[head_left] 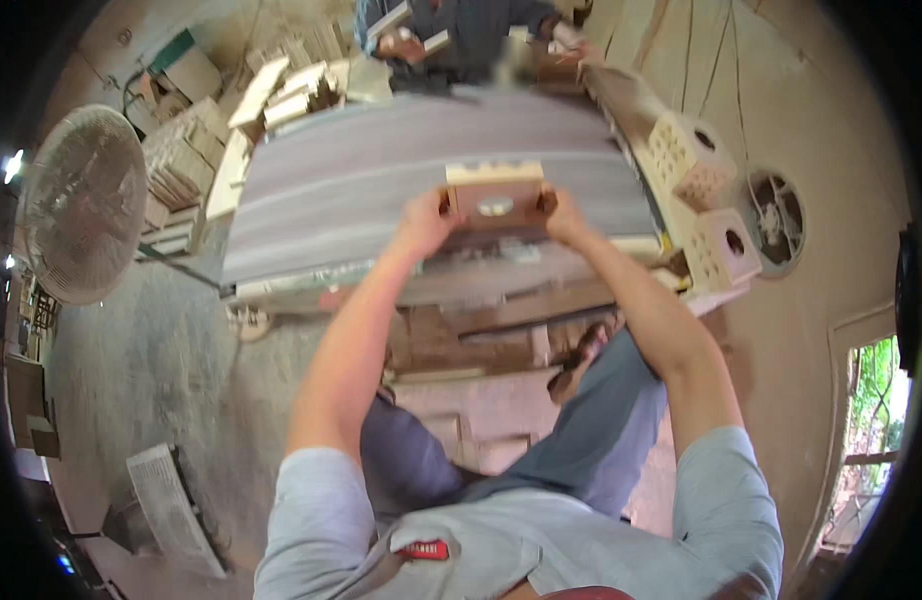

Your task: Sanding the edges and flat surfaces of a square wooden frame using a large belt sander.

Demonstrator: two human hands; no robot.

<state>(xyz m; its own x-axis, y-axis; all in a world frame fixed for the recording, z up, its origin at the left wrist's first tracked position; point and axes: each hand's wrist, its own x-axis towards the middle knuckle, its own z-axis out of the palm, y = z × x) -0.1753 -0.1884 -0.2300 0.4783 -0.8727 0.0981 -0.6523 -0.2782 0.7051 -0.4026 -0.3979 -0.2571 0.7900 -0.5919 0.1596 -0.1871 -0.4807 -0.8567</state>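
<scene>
While gripping: hands (pixel 426 222) on wooden block (pixel 497 195)

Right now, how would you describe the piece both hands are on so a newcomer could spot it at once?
Find the wide grey sanding belt running across the middle of the view. Near its front edge sits a small brown wooden block, gripped by the left hand and right hand at either end. Unlike the pale stacked offcuts behind, it is darker, with a pale top strip.

left hand (pixel 428 222): grips the left end of a small brown wooden block (pixel 496 195)
right hand (pixel 563 215): grips its right end
block: pressed flat on a wide grey sanding belt (pixel 381 190)
far end: another person's hands (pixel 401 45) with wood pieces
</scene>
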